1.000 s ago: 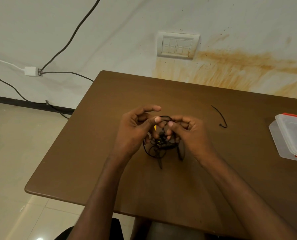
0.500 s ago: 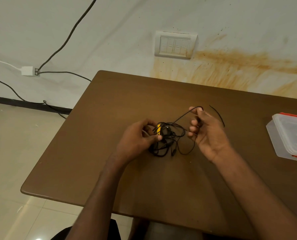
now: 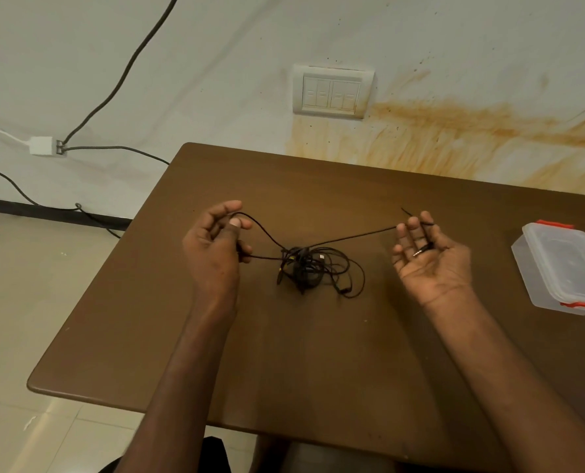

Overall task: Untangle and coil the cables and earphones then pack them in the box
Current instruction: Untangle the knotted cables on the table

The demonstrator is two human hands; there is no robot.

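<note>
A: While far from finished, well started on the untangling. Spread across most of the view, a brown table [image 3: 318, 353] against a stained wall. Toward its right edge, a clear plastic box [image 3: 564, 268] with red clips, lid apparently on, no cable visible inside.

B: And between the hands?

A: Lying on the table midway, a knotted black bundle of cables and earphones [image 3: 315, 268], a touch of yellow in it. Nothing coiled, nothing packed.

B: Left hand [image 3: 216, 247]?

A: Curled, thumb and fingers pinching a loop of black strand [image 3: 260, 230] running down into the bundle.

B: Right hand [image 3: 431, 257]?

A: Palm up, fingers nearly straight, a jack plug [image 3: 422, 249] resting on them, its cord stretched back to the knot. Hard to say whether truly gripped or merely draped. Just beyond the fingertips, a short dark end [image 3: 407, 211]; loose piece or part of the same cord, cannot tell.

B: Remaining?

A: Nearly everything, by the look: freeing each strand, winding each, opening the box, laying all inside.
</note>
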